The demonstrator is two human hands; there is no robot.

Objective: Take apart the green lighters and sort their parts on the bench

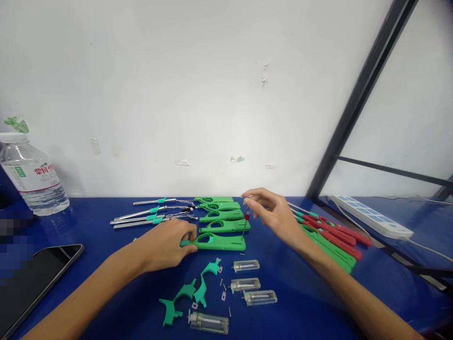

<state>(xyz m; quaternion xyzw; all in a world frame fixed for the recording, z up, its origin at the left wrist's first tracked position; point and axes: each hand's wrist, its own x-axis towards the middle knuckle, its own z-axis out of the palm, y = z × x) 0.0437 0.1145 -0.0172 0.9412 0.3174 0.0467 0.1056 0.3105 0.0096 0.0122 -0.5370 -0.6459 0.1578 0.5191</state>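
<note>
My left hand (173, 241) grips the front end of the nearest green lighter body (226, 242), which lies flat on the blue table. My right hand (265, 208) pinches the top of an upright screwdriver (247, 215) with a red part. Its thin shaft reaches down to the rear end of that green body. Several more green bodies (226, 215) lie in a row behind it. In front are teal triggers (170, 311), clear fuel tanks (247, 265), small screws (230, 311) and tiny metal plates (223, 296).
Metal tubes with wires (141, 220) lie at the back left. Red lighters (339, 233) and green lighters (329, 248) rest at right, near a power strip (371, 217). A water bottle (33, 177) and a phone (38, 283) are at left. A black metal frame (361, 94) stands at right.
</note>
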